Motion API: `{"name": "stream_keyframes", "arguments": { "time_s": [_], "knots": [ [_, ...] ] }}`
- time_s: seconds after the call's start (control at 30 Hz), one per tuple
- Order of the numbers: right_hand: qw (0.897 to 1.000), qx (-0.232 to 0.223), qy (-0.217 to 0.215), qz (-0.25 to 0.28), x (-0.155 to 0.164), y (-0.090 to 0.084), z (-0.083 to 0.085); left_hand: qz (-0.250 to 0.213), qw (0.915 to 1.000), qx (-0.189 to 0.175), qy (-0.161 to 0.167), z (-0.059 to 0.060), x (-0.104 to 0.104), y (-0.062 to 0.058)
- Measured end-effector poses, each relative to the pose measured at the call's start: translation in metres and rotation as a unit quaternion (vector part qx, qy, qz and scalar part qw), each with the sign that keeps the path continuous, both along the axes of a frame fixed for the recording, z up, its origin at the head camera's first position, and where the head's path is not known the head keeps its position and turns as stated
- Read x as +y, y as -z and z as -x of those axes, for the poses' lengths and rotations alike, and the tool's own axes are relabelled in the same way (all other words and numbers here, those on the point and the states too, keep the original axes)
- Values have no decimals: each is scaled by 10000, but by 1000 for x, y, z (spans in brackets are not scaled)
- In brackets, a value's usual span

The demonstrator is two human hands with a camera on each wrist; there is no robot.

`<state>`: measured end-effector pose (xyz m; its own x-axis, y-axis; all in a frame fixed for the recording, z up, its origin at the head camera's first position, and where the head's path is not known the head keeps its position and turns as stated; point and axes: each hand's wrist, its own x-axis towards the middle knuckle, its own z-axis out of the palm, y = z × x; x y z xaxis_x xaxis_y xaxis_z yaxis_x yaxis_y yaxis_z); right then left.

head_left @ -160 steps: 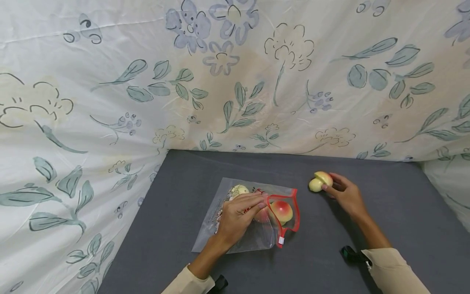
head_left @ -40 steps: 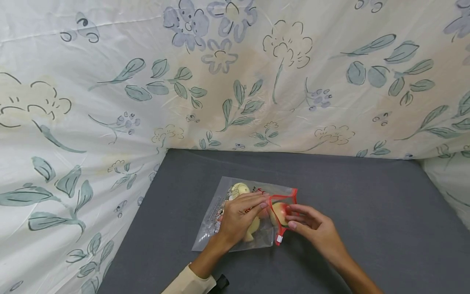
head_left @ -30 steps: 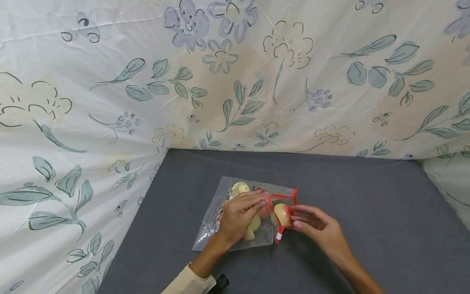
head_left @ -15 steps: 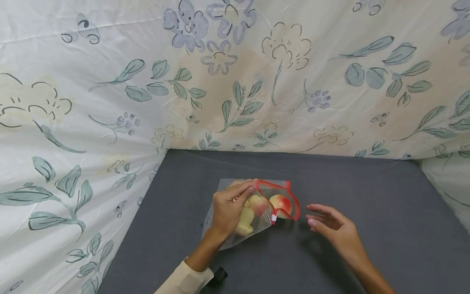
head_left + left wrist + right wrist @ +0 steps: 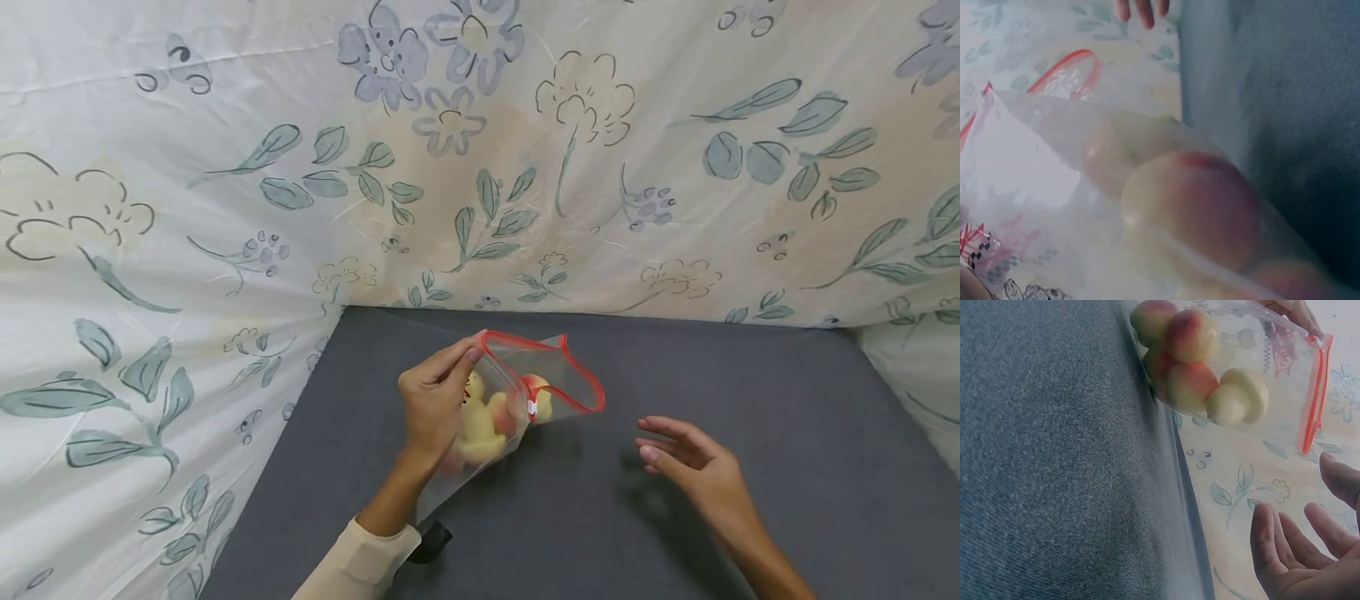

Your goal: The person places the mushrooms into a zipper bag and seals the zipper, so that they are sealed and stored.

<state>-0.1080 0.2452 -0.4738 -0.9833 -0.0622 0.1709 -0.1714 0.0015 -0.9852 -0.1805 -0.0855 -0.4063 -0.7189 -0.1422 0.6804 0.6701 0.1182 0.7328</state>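
Note:
My left hand (image 5: 433, 404) pinches the upper rim of a clear zip bag (image 5: 597, 392) between thumb and fingers. The bag hangs tilted, with its red-edged mouth gaping to the right and a white slider (image 5: 532, 407) on the near edge. Several yellow-and-red peach-like fruits (image 5: 504, 414) lie inside, bunched low in the bag; the right wrist view shows the fruits (image 5: 1191, 334) through the plastic. My right hand (image 5: 697, 467) hovers apart from the bag, to its right, fingers loosely bent and holding nothing. The left wrist view is hazy through the plastic.
A dark grey tabletop (image 5: 637, 533) lies under the hands. Cloth with a floral print (image 5: 480, 192) hangs behind and along the sides. A black wrist camera (image 5: 431, 542) sits at the left cuff.
My right hand puts a fruit into the bag mouth, lets go and draws back to the right. My left hand, formerly on the flat bag, has raised its rim up and leftward; the fruits slid together.

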Motion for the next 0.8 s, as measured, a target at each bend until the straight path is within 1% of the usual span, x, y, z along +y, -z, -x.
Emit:
{"name": "stream_keyframes", "arguments": {
  "time_s": [0.1, 0.17, 0.37, 0.5, 0.6, 0.67, 0.8],
  "knots": [
    [10000, -59, 45, -20, 0, -1, 0, 27, 10000, -25, -11, -1, -1, -2],
    [9999, -91, 67, -55, 1, -1, 0, 128, 9999, -13, 62, -2, 0, -2],
    [9999, -80, 51, -114, 2, 0, -1, 674, 9966, 234, 406, -4, 9, 3],
    [9997, -117, 95, -203, 3, 0, -3, 997, 9931, 349, 513, -5, 15, 8],
    [9993, -185, 132, -294, 3, -1, -5, 1280, 9890, 470, 572, -6, 21, 13],
    [9988, -249, 161, -378, 4, -1, -7, 1485, 9851, 575, 647, -6, 24, 15],
    [9984, -332, 189, -426, 3, 0, -10, 1931, 9762, 654, 741, -8, 31, 20]
  ]
}}
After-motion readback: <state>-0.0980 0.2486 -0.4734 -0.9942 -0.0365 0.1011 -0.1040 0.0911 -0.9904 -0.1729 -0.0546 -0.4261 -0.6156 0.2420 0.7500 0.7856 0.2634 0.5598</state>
